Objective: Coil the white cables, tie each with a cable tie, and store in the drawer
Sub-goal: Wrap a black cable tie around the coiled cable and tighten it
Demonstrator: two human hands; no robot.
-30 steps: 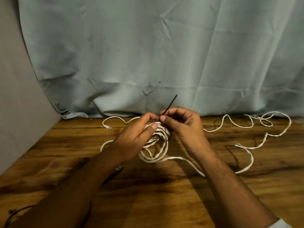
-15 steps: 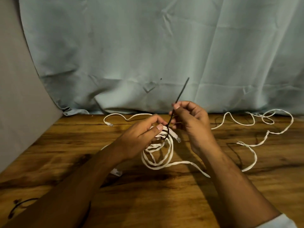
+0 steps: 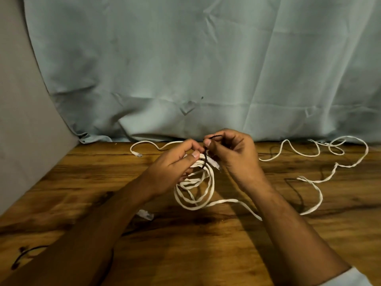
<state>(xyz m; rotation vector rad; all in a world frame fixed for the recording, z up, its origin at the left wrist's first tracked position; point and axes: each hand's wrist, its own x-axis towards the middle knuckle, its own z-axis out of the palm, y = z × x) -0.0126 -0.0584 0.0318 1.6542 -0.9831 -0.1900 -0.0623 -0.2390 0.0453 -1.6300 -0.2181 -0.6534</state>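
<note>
A flat white cable lies coiled (image 3: 195, 188) on the wooden table (image 3: 206, 244), its top gathered into a bundle. My left hand (image 3: 175, 164) grips that bundle, thumb on top. A black cable tie (image 3: 205, 159) wraps around the bundle. My right hand (image 3: 231, 151) pinches the tie's tail, which bends into a small arc above the fingers. A loose stretch of white cable (image 3: 313, 182) snakes across the right of the table. One white plug end (image 3: 137, 154) lies at the back left.
A pale blue cloth (image 3: 206, 69) hangs behind the table. A grey wall (image 3: 20, 131) is at the left. Another white plug (image 3: 145, 214) lies under my left forearm. A black tie (image 3: 24, 254) lies at the front left. No drawer is in view.
The tie's tail stood straight up from my right hand; now it is bent over into a small loop in my fingers. Both hands have stayed at the bundle.
</note>
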